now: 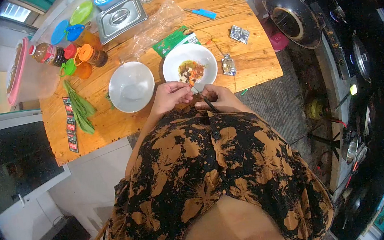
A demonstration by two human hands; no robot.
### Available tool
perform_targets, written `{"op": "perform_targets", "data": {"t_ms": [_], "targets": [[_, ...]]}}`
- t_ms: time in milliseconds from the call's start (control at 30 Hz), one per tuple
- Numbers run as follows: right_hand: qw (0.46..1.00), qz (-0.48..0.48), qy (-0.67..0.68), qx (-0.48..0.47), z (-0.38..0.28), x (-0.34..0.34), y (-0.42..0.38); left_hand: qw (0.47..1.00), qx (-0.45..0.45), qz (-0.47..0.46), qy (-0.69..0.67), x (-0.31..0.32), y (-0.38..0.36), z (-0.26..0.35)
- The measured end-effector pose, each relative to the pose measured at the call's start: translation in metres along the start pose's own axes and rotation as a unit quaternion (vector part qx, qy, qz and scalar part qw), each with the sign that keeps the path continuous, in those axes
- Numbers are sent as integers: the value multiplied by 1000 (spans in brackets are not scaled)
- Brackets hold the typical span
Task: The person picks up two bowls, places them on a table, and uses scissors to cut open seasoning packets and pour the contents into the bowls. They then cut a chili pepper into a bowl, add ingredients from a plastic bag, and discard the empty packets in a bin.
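Note:
At the near rim of a white bowl [211,58] my right hand [221,99] is closed around the dark handle of a small knife [208,103]. The blade points up and left toward my left hand [173,96]. That hand's fingers are pinched together on a small orange-red piece [192,83], too small to name for certain. Inside the bowl lie chopped bits in orange, yellow, white and dark brown [191,69]. To the left stands a second white bowl [131,90] with nothing visible in it.
Around the bowls lie a green packet [173,42], silver sachets [239,34], a blue-handled tool [203,13], leafy greens [79,107] and a sachet strip [70,125]. Sauce bottles [49,54] and a lidded steel container [121,18] stand behind. A wok [294,19] is at right.

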State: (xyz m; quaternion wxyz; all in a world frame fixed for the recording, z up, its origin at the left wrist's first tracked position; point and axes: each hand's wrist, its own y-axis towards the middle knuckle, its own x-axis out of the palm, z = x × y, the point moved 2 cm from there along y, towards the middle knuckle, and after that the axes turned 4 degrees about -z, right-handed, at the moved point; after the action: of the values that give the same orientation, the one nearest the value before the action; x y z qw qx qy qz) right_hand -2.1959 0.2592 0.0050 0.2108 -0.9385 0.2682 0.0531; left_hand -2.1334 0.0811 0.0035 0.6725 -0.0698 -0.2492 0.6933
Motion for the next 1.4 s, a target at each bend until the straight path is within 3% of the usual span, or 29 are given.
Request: {"op": "perform_targets", "data": {"t_ms": [367,467,567,633,767,867,967,1067,1267,1300,1333,1367,1400], "targets": [[999,4,46,2,-2,-2,-3,1000,17,15,5,-8,3,-6],[1000,-12,-17,19,-9,-2,-5,999,25,5,36,-1,0,1],[999,-8,30,-17,-7,0,-5,998,28,3,62,0,0,2],[999,-26,16,36,-13,-2,-7,998,28,0,60,-1,0,1],[997,-27,64,17,-10,-1,-7,996,28,-4,81,-3,1,1],[999,-25,-31,21,-15,-6,-6,997,25,-3,71,-4,2,3],[999,-29,35,-9,-2,-4,-2,998,14,6,68,-6,2,6],[996,-26,62,50,-5,-6,-5,996,9,14,84,-6,-2,7],[994,-28,101,-34,7,-26,-6,980,75,-33,183,-14,-19,10],[994,4,100,-51,11,-36,-3,926,97,1,365,-13,-28,20],[992,37,97,-67,13,-48,1,837,116,36,533,-12,-36,27],[993,103,28,-43,17,-65,4,837,118,35,533,-14,-44,26],[993,104,28,-43,11,-74,11,789,83,70,605,-19,-53,25]]}}
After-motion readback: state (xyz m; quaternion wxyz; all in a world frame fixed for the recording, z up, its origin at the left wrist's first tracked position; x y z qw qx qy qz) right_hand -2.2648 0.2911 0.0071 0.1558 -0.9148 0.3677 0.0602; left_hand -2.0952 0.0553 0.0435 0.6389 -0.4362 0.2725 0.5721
